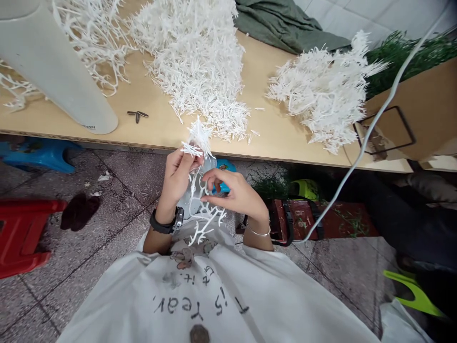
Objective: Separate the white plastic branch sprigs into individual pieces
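My left hand (179, 172) is closed on a bunch of white plastic sprigs (199, 136), whose spiky tips stick up above the fingers at the table's front edge. Below it hangs a white branching plastic stem (209, 223), in front of my shirt. Beside that stem is my right hand (233, 189), its thumb and index finger apart and the other fingers curled. Whether its fingertips touch the stem I cannot tell. A large heap of short white sprigs (200, 62) lies on the table just beyond my hands.
On the cardboard-coloured table (257, 138) are a second white pile (321, 93), bare white branches (96, 43), a pale cylinder (60, 71) and sunflower seeds (137, 115). A white cable (378, 114) crosses on the right. Stools, including a red stool (28, 233), stand below.
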Motion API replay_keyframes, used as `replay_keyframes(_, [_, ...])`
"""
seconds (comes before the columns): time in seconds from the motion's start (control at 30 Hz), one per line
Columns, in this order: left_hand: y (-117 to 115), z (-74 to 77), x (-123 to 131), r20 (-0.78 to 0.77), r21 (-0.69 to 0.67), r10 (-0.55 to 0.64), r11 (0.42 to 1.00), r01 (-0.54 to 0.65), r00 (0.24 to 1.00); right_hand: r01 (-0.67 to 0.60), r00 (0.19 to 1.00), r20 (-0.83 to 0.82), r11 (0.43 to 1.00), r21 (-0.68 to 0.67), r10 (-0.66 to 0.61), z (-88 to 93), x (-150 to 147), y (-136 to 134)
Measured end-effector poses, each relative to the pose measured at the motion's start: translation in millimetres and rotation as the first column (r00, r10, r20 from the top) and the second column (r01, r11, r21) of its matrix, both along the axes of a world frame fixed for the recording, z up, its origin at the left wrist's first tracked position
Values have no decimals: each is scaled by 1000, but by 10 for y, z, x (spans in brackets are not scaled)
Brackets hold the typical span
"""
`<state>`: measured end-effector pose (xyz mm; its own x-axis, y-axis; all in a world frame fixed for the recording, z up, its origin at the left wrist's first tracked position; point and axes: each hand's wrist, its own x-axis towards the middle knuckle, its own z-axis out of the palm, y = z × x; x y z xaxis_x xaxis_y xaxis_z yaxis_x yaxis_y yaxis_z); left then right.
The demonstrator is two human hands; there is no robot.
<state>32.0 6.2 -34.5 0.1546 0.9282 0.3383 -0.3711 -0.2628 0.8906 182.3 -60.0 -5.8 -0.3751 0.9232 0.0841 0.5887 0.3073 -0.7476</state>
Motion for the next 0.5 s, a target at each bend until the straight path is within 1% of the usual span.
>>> replay_keyframes(0.07, [8,-4,17,44,-1,47,999,-47,998,-34,999,4,998,53,34,-5,-13,-1])
replay_keyframes(0.1, [10,-1,24,64,-3,79,997,-79,995,-39,999,-20,996,86,41,-13,-24,-1])
replay_keyframes(0.13, [13,5,29,82,-4,114,994,-114,990,-16,997,-70,992,126,25,-22,-35,0])
replay_keyframes(0.17, [18,13,28,96,-4,145,989,-145,985,39,990,-142,986,164,-15,-33,-41,4])
replay_keyframes(0.23, [44,31,9,137,-10,226,974,-227,964,205,943,-303,958,203,-137,-59,-34,18])
replay_keyframes(0.27, [66,38,-11,159,-17,265,964,-266,951,265,918,-348,945,191,-188,-77,-21,29])
replay_keyframes(0.3, [95,44,-36,178,-21,294,955,-295,939,285,911,-352,945,162,-215,-102,-5,41])
replay_keyframes(0.33, [129,47,-66,199,-18,323,945,-326,925,264,926,-310,957,117,-217,-139,7,53])
replay_keyframes(0.37, [165,48,-97,217,-2,351,933,-359,911,216,954,-227,975,57,-199,-191,12,63])
replay_keyframes(0.43, [224,45,-158,242,51,390,909,-413,888,141,990,24,987,-81,-139,-348,-20,73])
replay_keyframes(0.47, [241,42,-183,255,76,409,895,-440,876,144,979,162,980,-138,-121,-452,-60,71])
replay_keyframes(0.5, [244,40,-204,260,96,424,883,-460,868,169,952,283,969,-178,-114,-567,-113,62])
